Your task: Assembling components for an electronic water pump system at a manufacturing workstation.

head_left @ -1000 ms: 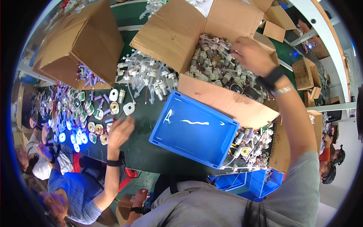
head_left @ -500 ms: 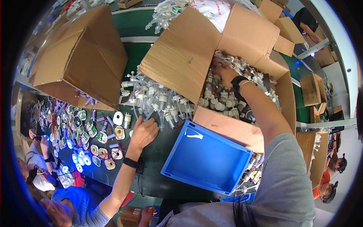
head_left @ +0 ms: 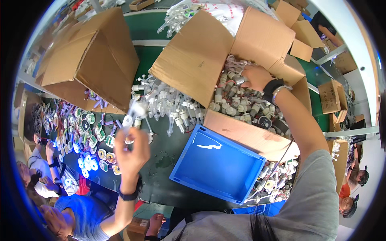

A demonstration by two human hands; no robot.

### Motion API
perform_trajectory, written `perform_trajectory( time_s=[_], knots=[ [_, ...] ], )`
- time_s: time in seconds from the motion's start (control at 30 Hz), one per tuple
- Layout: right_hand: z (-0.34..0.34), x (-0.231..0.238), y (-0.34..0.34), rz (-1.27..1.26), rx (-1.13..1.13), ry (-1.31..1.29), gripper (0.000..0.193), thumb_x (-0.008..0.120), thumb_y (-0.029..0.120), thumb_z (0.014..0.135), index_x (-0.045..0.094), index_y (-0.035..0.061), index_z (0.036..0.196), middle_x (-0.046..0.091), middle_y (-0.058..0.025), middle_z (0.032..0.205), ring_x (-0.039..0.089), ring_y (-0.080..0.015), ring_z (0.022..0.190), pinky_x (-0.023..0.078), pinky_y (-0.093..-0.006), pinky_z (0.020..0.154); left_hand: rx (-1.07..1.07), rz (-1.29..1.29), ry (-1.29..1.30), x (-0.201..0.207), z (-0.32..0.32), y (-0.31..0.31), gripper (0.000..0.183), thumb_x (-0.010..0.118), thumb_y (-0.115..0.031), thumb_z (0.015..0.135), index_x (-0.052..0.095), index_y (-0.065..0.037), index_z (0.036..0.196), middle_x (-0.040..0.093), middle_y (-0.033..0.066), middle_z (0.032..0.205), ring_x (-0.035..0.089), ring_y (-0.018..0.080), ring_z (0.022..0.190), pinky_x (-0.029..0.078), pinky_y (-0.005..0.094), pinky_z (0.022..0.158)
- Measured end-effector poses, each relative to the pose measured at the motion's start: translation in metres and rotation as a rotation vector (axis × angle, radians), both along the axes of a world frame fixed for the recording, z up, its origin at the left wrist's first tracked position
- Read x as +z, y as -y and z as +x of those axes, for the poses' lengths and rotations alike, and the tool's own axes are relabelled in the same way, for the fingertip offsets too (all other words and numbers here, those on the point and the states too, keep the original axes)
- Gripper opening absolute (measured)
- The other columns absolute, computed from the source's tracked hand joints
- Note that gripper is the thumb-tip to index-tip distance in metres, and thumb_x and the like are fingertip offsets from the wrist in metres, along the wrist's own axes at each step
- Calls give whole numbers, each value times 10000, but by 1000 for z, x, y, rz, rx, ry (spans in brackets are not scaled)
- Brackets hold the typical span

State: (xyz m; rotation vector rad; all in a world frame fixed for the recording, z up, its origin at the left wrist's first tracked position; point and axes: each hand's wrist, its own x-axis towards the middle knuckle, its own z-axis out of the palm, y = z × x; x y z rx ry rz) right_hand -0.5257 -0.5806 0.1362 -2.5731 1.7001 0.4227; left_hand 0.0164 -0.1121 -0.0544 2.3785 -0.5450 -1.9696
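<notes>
My right hand point(head_left: 256, 77) reaches into the open cardboard box point(head_left: 245, 132), fingers bent down onto a small silver-and-grey pump motor point(head_left: 240, 80) at the far side of the pile. Around it lie many small pump motors point(head_left: 231, 110) with white caps and thin red wires. A black-faced round part point(head_left: 264, 122) rests among them. At the lower edge, close to my body, my left hand point(head_left: 156, 223) shows only partly. Its fingers are curled in, and whatever lies inside them is hidden.
A blue tray point(head_left: 217, 164) sits before the box. Left of it, a co-worker's hand point(head_left: 132, 154) holds a blurred clear plastic part point(head_left: 138, 110). Clear plastic fittings point(head_left: 165, 100) are heaped by a box flap point(head_left: 197, 56). Round parts and a large carton point(head_left: 104, 60) stand farther left.
My right hand has shifted right inside the box, uncovering more motors. The co-worker's hand has risen off the table and moved left with a clear part. My left hand has barely moved.
</notes>
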Motion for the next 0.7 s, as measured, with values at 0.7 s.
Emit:
perform_trajectory(
  time_s=[0.7],
  knots=[
    [-44, 264, -374, -220, -41, 723, 532, 667, 180, 671, 447, 11, 1124, 565, -182, 925, 547, -342, 828, 444, -365, 680, -1151, -670, -84, 212, -167, 83, 312, 481, -235, 824, 522, 21, 998, 576, 137, 889, 563, 227, 868, 440, 313, 724]
  ],
)
